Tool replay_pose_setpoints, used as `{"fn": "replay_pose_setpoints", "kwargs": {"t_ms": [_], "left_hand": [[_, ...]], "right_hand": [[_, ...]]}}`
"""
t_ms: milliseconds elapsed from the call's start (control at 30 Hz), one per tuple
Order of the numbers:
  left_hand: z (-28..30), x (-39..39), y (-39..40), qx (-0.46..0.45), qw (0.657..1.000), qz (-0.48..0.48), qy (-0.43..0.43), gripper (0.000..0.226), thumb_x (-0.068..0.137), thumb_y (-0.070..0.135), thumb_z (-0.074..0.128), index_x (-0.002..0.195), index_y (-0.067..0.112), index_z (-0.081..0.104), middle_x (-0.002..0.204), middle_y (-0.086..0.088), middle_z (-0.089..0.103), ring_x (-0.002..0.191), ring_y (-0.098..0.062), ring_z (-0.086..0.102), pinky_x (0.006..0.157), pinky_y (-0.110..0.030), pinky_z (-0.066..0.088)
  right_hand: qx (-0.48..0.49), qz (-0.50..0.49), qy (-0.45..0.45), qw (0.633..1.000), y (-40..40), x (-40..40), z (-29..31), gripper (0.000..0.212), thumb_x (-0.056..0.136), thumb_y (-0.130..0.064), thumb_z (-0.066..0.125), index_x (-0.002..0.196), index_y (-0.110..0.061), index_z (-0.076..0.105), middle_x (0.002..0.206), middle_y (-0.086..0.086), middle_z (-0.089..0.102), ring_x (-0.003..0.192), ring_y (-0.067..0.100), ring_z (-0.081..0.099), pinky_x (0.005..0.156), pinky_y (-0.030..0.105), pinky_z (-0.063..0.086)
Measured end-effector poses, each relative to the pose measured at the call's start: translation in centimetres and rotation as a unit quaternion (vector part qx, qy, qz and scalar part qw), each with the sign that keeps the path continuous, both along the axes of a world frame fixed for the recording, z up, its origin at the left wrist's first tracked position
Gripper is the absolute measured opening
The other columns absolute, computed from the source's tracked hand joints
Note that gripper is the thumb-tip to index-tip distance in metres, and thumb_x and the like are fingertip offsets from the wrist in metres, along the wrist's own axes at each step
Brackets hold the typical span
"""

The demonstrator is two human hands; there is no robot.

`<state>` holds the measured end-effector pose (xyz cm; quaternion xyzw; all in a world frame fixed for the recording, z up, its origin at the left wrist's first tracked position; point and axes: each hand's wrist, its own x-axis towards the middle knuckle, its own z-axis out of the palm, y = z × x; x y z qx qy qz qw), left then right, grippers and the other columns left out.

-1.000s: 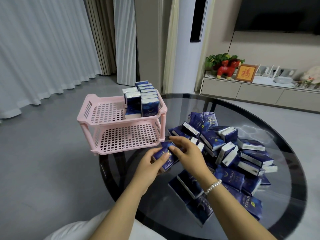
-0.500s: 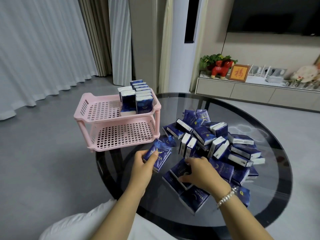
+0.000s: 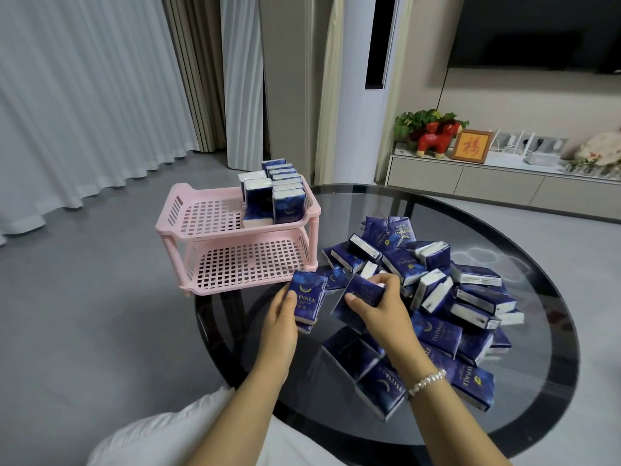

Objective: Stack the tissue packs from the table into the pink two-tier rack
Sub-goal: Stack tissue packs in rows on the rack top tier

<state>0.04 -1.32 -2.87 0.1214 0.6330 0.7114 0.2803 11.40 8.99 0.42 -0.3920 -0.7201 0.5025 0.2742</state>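
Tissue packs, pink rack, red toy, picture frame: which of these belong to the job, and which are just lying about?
Part of the job:
pink two-tier rack
tissue packs on the glass table
packs each hand holds: left hand, right hand

Just lying about:
red toy animal
framed picture
television

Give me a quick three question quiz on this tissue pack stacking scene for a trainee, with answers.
1. True or false: the lower tier of the pink rack holds tissue packs.
2. What does the left hand grip?
3. The right hand grips a pack: A) inside the rack, B) at the loose pile on the glass table, C) on the floor.

Key: 1 false, the standing packs are on the upper tier; 2 a small stack of tissue packs; 3 B.
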Motion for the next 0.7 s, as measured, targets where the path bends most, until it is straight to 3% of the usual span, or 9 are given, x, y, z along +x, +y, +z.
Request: {"fn": "replay_pose_setpoints", "kwargs": {"t_ms": [67,133,200,267,300,367,467,600,700], "left_hand": [[0.2,0.0,0.0,-0.005,1.000,0.001,0.002,0.029,0.098,0.021,0.039,0.112,0.035,0.060,0.116,-0.005,0.068,0.108,-0.031,0.063,0.100,-0.050,0.046],[0.3,0.1,-0.1,-0.006,1.000,0.005,0.014,0.031,0.099,0.019,0.038,0.115,0.038,0.058,0.120,-0.005,0.066,0.111,-0.027,0.062,0.100,-0.048,0.046],[0.1,0.2,-0.1,-0.015,0.999,0.002,0.042,0.028,0.093,0.035,0.044,0.112,0.051,0.056,0.127,-0.003,0.062,0.116,-0.022,0.059,0.104,-0.048,0.043],[-0.2,0.3,-0.1,-0.038,0.997,-0.020,0.072,0.032,0.084,0.052,0.045,0.114,0.064,0.049,0.135,0.000,0.053,0.121,-0.017,0.053,0.110,-0.045,0.037],[0.0,0.5,-0.1,-0.047,0.995,-0.029,0.086,0.038,0.089,0.050,0.045,0.125,0.061,0.043,0.135,0.002,0.047,0.122,-0.013,0.049,0.112,-0.039,0.033],[0.2,0.9,-0.1,-0.051,0.990,-0.035,0.126,0.045,0.101,0.032,0.038,0.145,0.036,0.030,0.130,0.003,0.036,0.116,-0.006,0.040,0.104,-0.021,0.027],[0.3,1.1,0.0,-0.044,0.986,-0.035,0.155,0.049,0.102,0.022,0.033,0.149,0.025,0.019,0.130,-0.001,0.032,0.114,-0.004,0.037,0.094,-0.012,0.024],[0.3,1.1,0.1,-0.018,0.993,-0.025,0.117,0.048,0.102,0.030,0.030,0.148,0.034,0.017,0.135,0.002,0.029,0.120,-0.005,0.038,0.106,-0.021,0.027],[-0.1,1.1,0.1,0.024,0.996,-0.029,0.075,0.049,0.089,0.062,0.041,0.135,0.047,0.038,0.142,0.004,0.035,0.132,-0.012,0.042,0.115,-0.042,0.029]], "right_hand": [[-0.059,-0.028,0.069,0.995,-0.4,-0.2,0.3,0.036,0.086,-0.017,0.062,0.109,-0.020,0.035,0.074,0.003,0.055,0.058,0.016,0.051,0.057,0.028,0.044],[-0.132,-0.042,0.155,0.978,-0.7,-0.4,0.8,0.039,0.087,-0.011,0.058,0.117,-0.023,0.037,0.079,0.005,0.058,0.057,0.018,0.054,0.060,0.033,0.051],[-0.186,-0.037,0.222,0.957,-1.1,-0.6,1.2,0.042,0.087,-0.007,0.056,0.121,-0.030,0.043,0.095,0.004,0.062,0.064,0.019,0.063,0.069,0.039,0.057],[-0.235,-0.019,0.257,0.937,-1.6,-1.1,1.2,0.038,0.087,-0.006,0.056,0.117,-0.028,0.051,0.097,0.004,0.065,0.068,0.013,0.066,0.075,0.040,0.058],[-0.251,-0.016,0.259,0.932,-2.0,-1.4,1.1,0.032,0.087,-0.007,0.058,0.113,-0.025,0.055,0.096,0.005,0.066,0.070,0.011,0.067,0.074,0.037,0.057],[-0.248,-0.038,0.238,0.938,-2.7,-2.0,0.5,0.019,0.085,-0.015,0.063,0.102,-0.020,0.059,0.097,0.006,0.068,0.073,0.009,0.065,0.072,0.029,0.051],[-0.214,-0.088,0.215,0.949,-3.8,-2.8,-0.1,0.014,0.084,-0.021,0.067,0.089,-0.013,0.057,0.088,0.001,0.062,0.073,0.009,0.056,0.070,0.023,0.043],[-0.202,-0.095,0.199,0.954,-4.7,-3.6,-0.5,0.023,0.085,-0.028,0.067,0.088,-0.009,0.054,0.080,-0.003,0.057,0.074,0.010,0.054,0.076,0.030,0.046],[-0.194,-0.093,0.191,0.958,-4.7,-3.9,-0.6,0.024,0.084,-0.032,0.067,0.082,-0.013,0.052,0.081,0.000,0.058,0.074,0.011,0.055,0.076,0.032,0.047]]}}
